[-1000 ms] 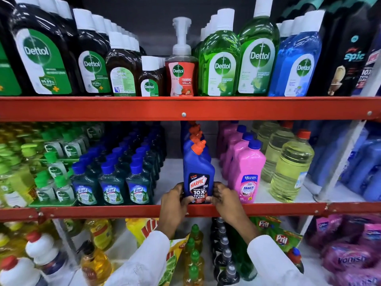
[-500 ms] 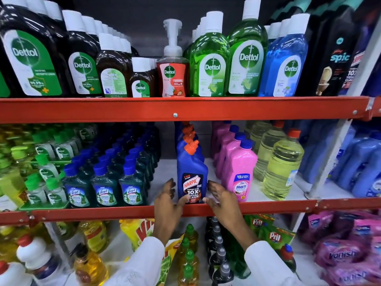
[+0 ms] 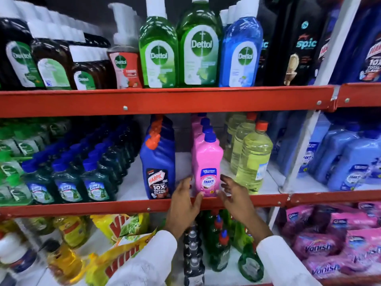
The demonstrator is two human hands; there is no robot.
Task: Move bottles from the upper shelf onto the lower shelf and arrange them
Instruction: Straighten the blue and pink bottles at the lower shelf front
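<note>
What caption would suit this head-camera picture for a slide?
Both open hands, left and right, flank the front pink Shakti bottle beside the blue Harpic bottle.

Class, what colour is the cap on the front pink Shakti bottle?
Dark blue, clearest in the head view: cap on the pink Shakti bottle.

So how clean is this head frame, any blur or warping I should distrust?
Head view: motion blur smears the left side, the small dark Lizol bottles and Dettol labels barely readable. The centre is sharper: the Harpic bottle and pink Shakti bottle labels read fine. Wide-angle distortion bows the red shelf rail and tilts the right upright. Both hands, left hand and right hand, are slightly soft.
</note>
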